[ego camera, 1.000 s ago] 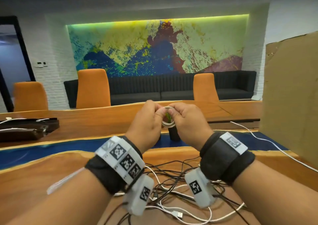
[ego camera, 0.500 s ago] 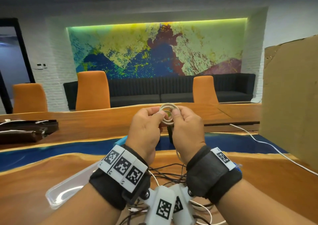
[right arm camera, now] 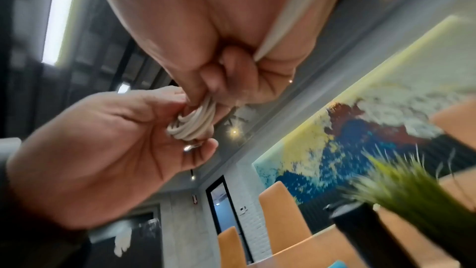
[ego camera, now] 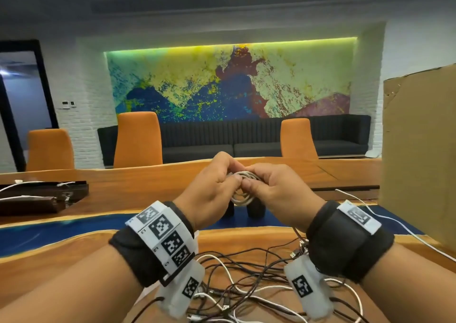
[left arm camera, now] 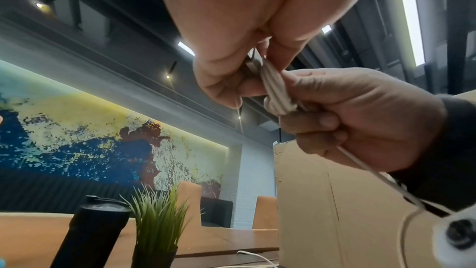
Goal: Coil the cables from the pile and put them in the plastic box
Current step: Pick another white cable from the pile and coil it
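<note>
Above a wooden tabletop (ego camera: 74, 253) strewn with loose leads, a person holds a small white cable coil (ego camera: 243, 194) up between both hands. The left hand (ego camera: 209, 191) pinches one side of the coil with thumb and fingertips, and the right hand (ego camera: 276, 194) pinches the other, its fingers curled around the loops. In the left wrist view a straight white tail of the same cable runs down past the right palm, so the winding does not look finished. A metal plug tip shows beside the left thumb in the right wrist view.

The loops are tight and springy by the look of them; should either pinch slacken while the tail is tucked, the coil would likely spring apart or drop into the cable pile (ego camera: 246, 280) directly below, where black and white leads cross and could snag the hanging tail.

Room is tight on the right, where an upright cardboard sheet (ego camera: 419, 154) stands near the right wrist. Just beyond the hands stand a black bottle (left arm camera: 90, 235) and a small potted plant (left arm camera: 157, 231). The plastic box cannot be made out in these views; the tabletop to the left lies more open.
</note>
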The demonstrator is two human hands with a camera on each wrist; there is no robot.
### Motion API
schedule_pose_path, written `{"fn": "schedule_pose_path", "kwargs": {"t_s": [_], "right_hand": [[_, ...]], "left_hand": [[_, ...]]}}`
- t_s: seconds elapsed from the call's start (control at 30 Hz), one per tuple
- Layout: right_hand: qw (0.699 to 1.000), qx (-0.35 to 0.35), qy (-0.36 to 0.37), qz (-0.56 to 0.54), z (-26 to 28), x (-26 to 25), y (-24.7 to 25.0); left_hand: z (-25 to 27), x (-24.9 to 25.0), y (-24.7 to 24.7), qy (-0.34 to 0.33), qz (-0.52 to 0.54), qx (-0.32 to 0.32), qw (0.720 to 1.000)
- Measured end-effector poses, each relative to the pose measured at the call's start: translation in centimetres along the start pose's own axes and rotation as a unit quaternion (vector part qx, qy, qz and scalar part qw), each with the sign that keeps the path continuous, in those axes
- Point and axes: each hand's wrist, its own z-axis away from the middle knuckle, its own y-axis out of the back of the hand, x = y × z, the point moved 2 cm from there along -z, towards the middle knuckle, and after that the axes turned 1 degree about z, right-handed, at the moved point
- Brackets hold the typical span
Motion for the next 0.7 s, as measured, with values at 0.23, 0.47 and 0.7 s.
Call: {"fn": "schedule_pose_path", "kwargs": {"t_s": [0.23,0.47,0.7], "right_hand": [[0.98,0.034,0.041,0.193,-0.2,-0.3,-0.5],[0.967,0.058,0.113,0.22,0.4,0.8,-1.6],[0.979,0.053,0.111,0.161,1.0,0.6,-2.1]], "left_hand": [[0.8,-0.3,-1.5,0.071,0.156,0.007,0.985],[1.8,-1.1,-1.9,0.217,0.348,0.026,0.912],[1.9,-0.1,-0.4,0.262,0.381,-0.086,0.883]]}}
